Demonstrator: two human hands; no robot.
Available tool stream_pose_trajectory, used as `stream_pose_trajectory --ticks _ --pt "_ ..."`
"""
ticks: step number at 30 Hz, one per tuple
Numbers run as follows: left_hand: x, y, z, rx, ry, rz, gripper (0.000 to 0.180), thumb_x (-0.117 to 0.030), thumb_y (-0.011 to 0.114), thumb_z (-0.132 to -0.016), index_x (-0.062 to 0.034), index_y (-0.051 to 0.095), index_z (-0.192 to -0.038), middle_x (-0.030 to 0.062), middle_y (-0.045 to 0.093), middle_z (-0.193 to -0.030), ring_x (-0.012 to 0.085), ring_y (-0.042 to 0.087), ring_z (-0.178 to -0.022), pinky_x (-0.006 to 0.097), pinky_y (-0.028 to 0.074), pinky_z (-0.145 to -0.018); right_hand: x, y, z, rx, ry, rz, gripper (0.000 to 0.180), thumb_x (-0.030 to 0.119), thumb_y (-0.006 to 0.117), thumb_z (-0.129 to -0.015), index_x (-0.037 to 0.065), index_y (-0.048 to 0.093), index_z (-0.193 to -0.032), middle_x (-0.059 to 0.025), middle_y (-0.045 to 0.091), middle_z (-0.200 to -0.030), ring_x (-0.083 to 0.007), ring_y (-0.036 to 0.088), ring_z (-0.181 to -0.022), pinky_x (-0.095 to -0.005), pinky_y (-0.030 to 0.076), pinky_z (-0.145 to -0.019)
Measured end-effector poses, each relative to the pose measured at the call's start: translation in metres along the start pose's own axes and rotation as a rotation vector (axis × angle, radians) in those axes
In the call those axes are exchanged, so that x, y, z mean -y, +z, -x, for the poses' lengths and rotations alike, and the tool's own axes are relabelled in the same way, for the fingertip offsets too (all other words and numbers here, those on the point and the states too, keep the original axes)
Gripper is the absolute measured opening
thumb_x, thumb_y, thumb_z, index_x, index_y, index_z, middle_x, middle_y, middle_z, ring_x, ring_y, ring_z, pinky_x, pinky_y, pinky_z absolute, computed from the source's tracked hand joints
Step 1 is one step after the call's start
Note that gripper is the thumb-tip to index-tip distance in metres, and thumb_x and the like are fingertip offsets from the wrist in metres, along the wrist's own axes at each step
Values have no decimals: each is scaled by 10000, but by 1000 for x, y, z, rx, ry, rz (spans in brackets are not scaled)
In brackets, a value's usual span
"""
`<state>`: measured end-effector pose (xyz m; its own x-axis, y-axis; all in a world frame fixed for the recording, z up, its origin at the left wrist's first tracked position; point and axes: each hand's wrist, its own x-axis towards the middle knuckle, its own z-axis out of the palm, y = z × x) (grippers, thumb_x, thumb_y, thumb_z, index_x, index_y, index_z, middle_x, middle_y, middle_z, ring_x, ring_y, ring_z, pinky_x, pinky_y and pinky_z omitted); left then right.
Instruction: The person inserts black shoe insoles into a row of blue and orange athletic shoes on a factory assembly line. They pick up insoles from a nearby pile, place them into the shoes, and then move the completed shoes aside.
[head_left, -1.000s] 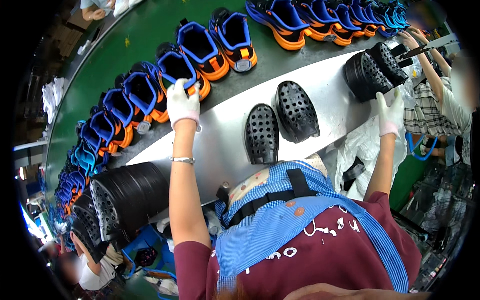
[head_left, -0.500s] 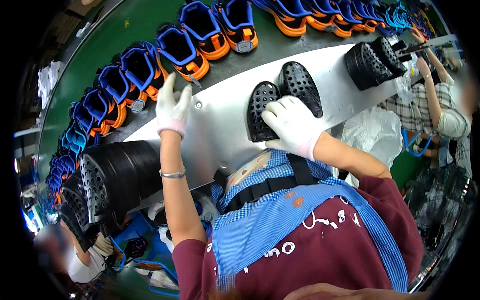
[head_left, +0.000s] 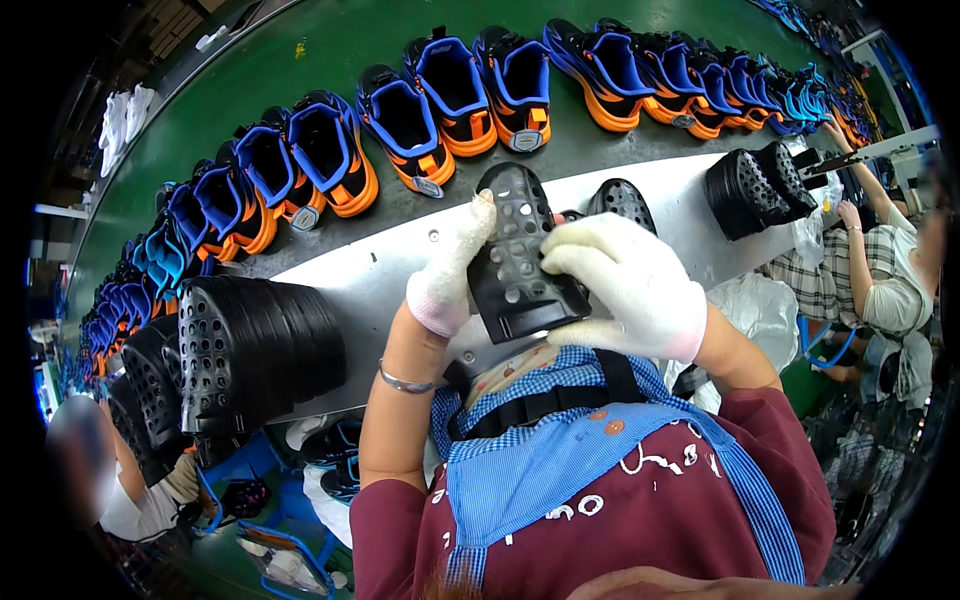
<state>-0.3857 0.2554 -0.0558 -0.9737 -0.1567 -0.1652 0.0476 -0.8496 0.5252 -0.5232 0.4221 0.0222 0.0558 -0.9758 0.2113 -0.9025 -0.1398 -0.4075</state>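
Observation:
A black foot-shaped piece [head_left: 515, 245], full of round holes, is held up over the metal worktop in front of my body. My left hand [head_left: 450, 268], in a white glove, grips its left edge with the thumb up along the side. On its right edge are the curled fingers of my gloved right hand [head_left: 640, 290], the thumb lower down near its wide end. Behind, partly hidden by the right hand, a second such black piece [head_left: 620, 202] lies on the worktop [head_left: 385, 262].
Tall stacks of the same black pieces stand at the left [head_left: 265, 350] and right [head_left: 755, 190]. Beyond the worktop, a row of blue, black and orange shoes [head_left: 400, 125] curves over the green table [head_left: 330, 60]. A clear plastic bag [head_left: 755, 315] hangs at right. People sit on both sides.
My left hand has come right from above the worktop and taken hold of the black piece. That piece has been lifted towards me, its fellow staying on the worktop. The view has shifted slightly.

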Motion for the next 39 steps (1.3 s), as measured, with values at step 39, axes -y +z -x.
stream_pose_trajectory --ticks 39 --pt "-150 -121 -112 -959 374 -1557 462 -450 497 -942 -53 716 -1030 191 698 -985 356 658 -950 401 496 -864 -102 17 -260 628 467 251 465 442 581 -788 7 737 -847 -143 707 -791 -271 662 -718 -379 529 -680"
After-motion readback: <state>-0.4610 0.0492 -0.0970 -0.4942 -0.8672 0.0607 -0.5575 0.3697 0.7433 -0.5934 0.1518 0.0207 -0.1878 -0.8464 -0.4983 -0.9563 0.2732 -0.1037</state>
